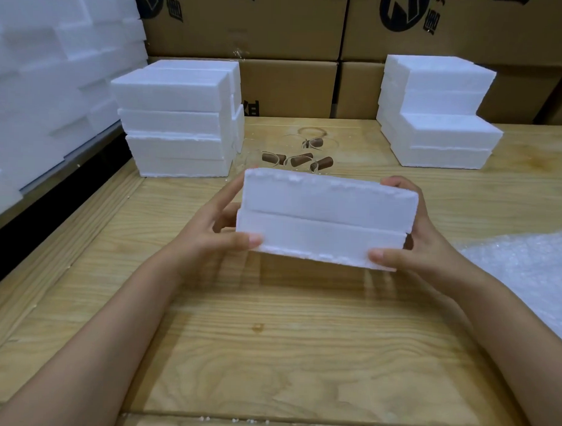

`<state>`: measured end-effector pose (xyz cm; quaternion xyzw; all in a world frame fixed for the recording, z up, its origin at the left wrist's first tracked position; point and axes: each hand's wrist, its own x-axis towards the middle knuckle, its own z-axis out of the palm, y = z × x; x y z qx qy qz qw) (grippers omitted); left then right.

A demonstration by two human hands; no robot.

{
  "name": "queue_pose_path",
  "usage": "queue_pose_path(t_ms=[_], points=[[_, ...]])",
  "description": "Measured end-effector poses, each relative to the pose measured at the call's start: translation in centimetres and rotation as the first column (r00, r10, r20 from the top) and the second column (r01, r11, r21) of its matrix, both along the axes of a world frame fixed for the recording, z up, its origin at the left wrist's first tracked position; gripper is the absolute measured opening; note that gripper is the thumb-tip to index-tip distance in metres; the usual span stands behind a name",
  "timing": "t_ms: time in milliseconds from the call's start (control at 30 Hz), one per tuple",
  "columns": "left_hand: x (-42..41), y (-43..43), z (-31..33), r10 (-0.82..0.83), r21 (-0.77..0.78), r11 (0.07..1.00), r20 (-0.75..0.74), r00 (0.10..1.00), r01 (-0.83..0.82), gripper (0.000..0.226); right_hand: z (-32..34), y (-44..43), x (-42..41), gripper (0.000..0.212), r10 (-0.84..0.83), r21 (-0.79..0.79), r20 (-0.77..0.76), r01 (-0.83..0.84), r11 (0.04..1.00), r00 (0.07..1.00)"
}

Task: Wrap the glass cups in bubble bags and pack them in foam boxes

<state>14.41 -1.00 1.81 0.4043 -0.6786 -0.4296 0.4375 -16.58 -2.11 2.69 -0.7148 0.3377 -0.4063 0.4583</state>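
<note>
A white foam box (325, 219) made of two halves is lifted above the wooden table (269, 340), tilted toward me. My left hand (215, 228) grips its left end, thumb on the front face. My right hand (414, 239) grips its right end the same way. Behind the box, several clear glass cups (296, 160) with brown handles lie on their sides on the table; the box partly hides them. A pile of bubble bags (529, 269) lies at the right edge of the table.
One stack of foam boxes (177, 120) stands at the back left, another foam stack (436, 113) at the back right. Cardboard cartons (289, 38) line the back wall. Foam pieces (49, 61) are piled high on the left.
</note>
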Motion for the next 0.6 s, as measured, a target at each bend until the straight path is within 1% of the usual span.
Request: queue_pose_path(t_ms=[100, 200, 300, 400, 467, 533, 600], points=[[-0.3, -0.5, -0.1, 0.019, -0.004, 1.000, -0.040, 0.999, -0.019, 0.081, 0.3, -0.3, 0.2, 0.078, 0.015, 0.070, 0.067, -0.020, 0.997, 0.998], [-0.7, -0.6, -0.4, 0.010, 0.001, 1.000, -0.022, 1.000, -0.010, 0.087, 0.7, -0.4, 0.1, 0.076, 0.030, 0.173, 0.112, -0.049, 0.984, 0.993], [-1.0, -0.7, -0.7, -0.025, -0.005, 1.000, 0.007, 1.000, 0.025, 0.079, 0.9, -0.6, -0.3, 0.074, 0.034, 0.232, 0.109, -0.058, 0.971, 0.993], [-1.1, -0.7, -0.8, -0.037, -0.009, 0.999, 0.004, 0.999, 0.037, 0.078, 0.7, -0.7, -0.5, 0.071, 0.027, 0.241, 0.101, -0.051, 0.969, 0.994], [-1.0, -0.7, -0.8, -0.032, -0.009, 0.999, -0.004, 0.999, 0.032, 0.078, 0.6, -0.8, -0.6, 0.073, 0.035, 0.231, 0.096, -0.056, 0.971, 0.995], [-0.9, -0.6, -0.8, -0.034, -0.008, 0.999, -0.010, 0.999, 0.034, 0.074, 0.7, -0.8, -0.7, 0.073, 0.047, 0.205, 0.082, -0.063, 0.977, 0.996], [-0.9, -0.5, -0.7, -0.038, -0.012, 0.999, -0.022, 0.999, 0.037, 0.070, 0.9, -0.5, -0.5, 0.068, 0.028, 0.152, 0.045, -0.035, 0.988, 0.999]])
